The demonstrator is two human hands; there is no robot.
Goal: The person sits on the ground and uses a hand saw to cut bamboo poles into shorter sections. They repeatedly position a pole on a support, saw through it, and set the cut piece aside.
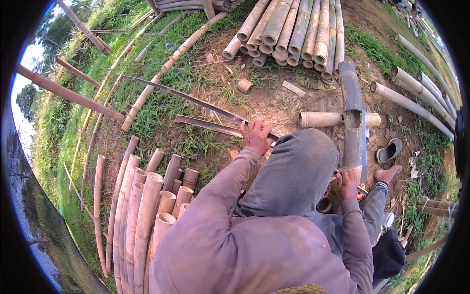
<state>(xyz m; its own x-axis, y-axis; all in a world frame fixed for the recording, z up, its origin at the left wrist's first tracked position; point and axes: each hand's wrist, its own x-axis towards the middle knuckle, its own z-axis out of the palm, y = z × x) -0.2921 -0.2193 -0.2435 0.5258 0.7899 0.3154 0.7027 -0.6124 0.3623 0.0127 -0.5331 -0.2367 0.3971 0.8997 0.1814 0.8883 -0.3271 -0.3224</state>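
My left hand [257, 134] is closed around the near end of a long, thin dark strip [191, 99], beside my bent knee. The strip runs out to the far left; I cannot tell whether it is split bamboo or a blade. A second, shorter strip [208, 126] lies alongside it. My right hand [348, 183] is closed at the near end of a thick grey bamboo pole [351, 93] with an opening cut in its side. A slim dark tool [362, 190] shows at both sides of this hand; its kind is unclear. The pole rests across a short pale bamboo piece [318, 119].
A stack of bamboo poles [293, 36] lies ahead, with more poles [411, 105] at right. Cut bamboo lengths [142, 210] stand at my left. A shoe [389, 150] lies near my bare foot [388, 174]. A short bamboo offcut [245, 86] sits on the dirt.
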